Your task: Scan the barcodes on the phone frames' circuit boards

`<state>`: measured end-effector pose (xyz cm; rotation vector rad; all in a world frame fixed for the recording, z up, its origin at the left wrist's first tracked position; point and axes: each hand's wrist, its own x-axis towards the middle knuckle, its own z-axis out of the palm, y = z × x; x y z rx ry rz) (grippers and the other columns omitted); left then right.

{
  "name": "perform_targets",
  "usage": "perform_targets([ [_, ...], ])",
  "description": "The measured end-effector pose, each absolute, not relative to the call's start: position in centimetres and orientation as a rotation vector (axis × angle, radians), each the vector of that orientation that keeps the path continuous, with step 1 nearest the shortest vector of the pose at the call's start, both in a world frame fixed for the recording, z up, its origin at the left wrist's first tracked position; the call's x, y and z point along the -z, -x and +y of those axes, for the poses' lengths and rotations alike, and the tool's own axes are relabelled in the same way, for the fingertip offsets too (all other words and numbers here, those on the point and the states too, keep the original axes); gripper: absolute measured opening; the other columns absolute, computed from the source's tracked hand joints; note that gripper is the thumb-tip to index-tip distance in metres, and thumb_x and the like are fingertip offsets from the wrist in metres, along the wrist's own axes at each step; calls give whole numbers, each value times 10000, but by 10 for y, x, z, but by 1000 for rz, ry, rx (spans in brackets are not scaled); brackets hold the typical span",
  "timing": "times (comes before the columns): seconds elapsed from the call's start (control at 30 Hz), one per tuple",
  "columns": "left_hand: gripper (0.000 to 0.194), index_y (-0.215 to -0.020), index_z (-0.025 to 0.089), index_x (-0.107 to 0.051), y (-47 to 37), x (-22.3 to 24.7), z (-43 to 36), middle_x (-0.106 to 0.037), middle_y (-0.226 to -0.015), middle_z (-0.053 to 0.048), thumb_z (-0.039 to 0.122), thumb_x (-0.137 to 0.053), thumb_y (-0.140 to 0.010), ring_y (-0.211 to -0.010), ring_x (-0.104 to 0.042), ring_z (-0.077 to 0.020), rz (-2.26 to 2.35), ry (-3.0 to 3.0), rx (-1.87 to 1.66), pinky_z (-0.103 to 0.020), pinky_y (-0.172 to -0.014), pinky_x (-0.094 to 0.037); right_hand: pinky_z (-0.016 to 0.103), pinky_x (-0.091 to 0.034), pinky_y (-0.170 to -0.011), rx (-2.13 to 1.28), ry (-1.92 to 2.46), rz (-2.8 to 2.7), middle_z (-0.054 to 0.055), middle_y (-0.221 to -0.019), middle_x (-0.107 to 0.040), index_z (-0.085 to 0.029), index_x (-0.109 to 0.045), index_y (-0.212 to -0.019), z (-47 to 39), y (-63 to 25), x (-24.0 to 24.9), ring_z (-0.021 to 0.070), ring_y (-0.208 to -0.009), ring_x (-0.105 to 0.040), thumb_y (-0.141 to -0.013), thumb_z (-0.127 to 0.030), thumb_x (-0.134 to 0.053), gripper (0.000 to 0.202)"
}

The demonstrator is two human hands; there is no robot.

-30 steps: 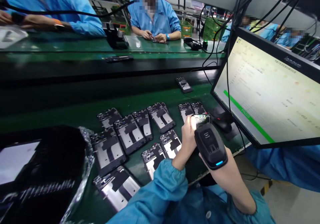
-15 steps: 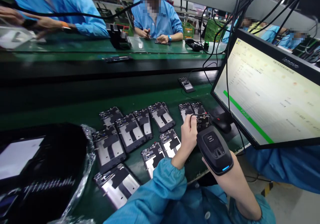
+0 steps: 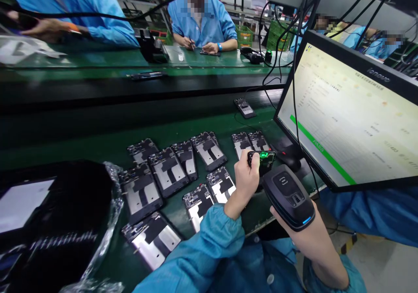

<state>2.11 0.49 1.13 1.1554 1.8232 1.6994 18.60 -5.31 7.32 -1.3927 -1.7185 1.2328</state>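
My left hand (image 3: 246,173) is closed round the left edge of an opened phone (image 3: 268,161) and holds it up off the bench. A green light patch glows on the phone's exposed board. My right hand (image 3: 280,220) grips a black handheld barcode scanner (image 3: 287,193), its fingers mostly hidden beneath the body. The scanner's front end points at the phone, a short gap apart, and a blue light shows at its rear. Several opened phones (image 3: 168,171) with bare boards and silver plates lie on the green bench (image 3: 176,134) left of my hands.
A monitor (image 3: 355,119) with a green PASS bar stands at right, cables hanging before it. A black mouse (image 3: 289,157) sits below it. Clear plastic wrap (image 3: 114,197) edges a black container at left. Another phone (image 3: 244,108) lies farther back. Co-workers in blue sit opposite.
A green light has come on over the held phone's board. The scanner has shifted slightly right, and the phone has tilted a little. The view has moved slightly.
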Motion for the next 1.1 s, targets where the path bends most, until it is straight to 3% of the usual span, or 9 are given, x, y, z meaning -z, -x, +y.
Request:
perform_targets([
  [0.13, 184, -833, 218, -525, -23, -10, 5, -500, -635, 39, 356, -469, -941, -563, -456, -120, 1805, -1267, -1722, -232, -589, -349, 421, -617, -816, -1183, 1493, -1669, 123, -1019, -772, -179, -668, -1052, -57, -197, -67, 307, -949, -731, -742, -395, -790, 397],
  [0.23, 207, -830, 216, -516, -25, -9, 6, -460, -602, 51, 364, -448, -958, -536, -439, -112, 1791, -1343, -1736, -227, -581, -348, 431, -620, -799, -1186, 1487, -1660, 155, -1095, -749, -181, -636, -1079, -59, -206, -65, 323, -994, -719, -744, -426, -784, 441],
  [0.4, 181, -836, 214, -534, -36, -8, 8, -513, -613, 43, 368, -501, -924, -525, -475, -106, 1848, -1406, -1711, -222, -565, -362, 387, -612, -770, -1221, 1372, -1732, 119, -1057, -748, -193, -605, -1088, -63, -210, -72, 281, -896, -727, -774, -278, -742, 353],
  [0.53, 154, -830, 219, -550, -47, -12, 8, -548, -599, 39, 364, -597, -850, -507, -503, -106, 1939, -1348, -1641, -216, -542, -376, 260, -556, -664, -1255, 1171, -1828, 17, -852, -707, -213, -605, -949, -64, -196, -78, 183, -735, -672, -792, -121, -629, 184],
  [0.7, 172, -826, 227, -559, -53, -16, 8, -580, -600, 35, 377, -640, -807, -523, -555, -118, 2043, -1260, -1552, -213, -547, -398, 246, -503, -629, -1244, 1220, -1827, -12, -740, -615, -217, -576, -846, -68, -189, -74, 162, -683, -595, -818, -131, -600, 93],
  [0.9, 219, -881, 221, -559, -52, -7, 14, -606, -628, 23, 426, -610, -823, -559, -608, -142, 2169, -1281, -1462, -221, -574, -421, 246, -525, -651, -1225, 1221, -1845, -2, -807, -679, -231, -600, -924, -71, -196, -81, 178, -721, -650, -809, -139, -588, 148],
  [1.1, 225, -900, 218, -530, -52, 0, 17, -601, -660, 13, 435, -571, -857, -578, -615, -157, 2131, -1370, -1488, -236, -578, -418, 236, -539, -573, -1140, 1268, -1809, -9, -739, -709, -248, -612, -863, -77, -196, -88, 183, -637, -673, -784, -178, -614, 105],
])
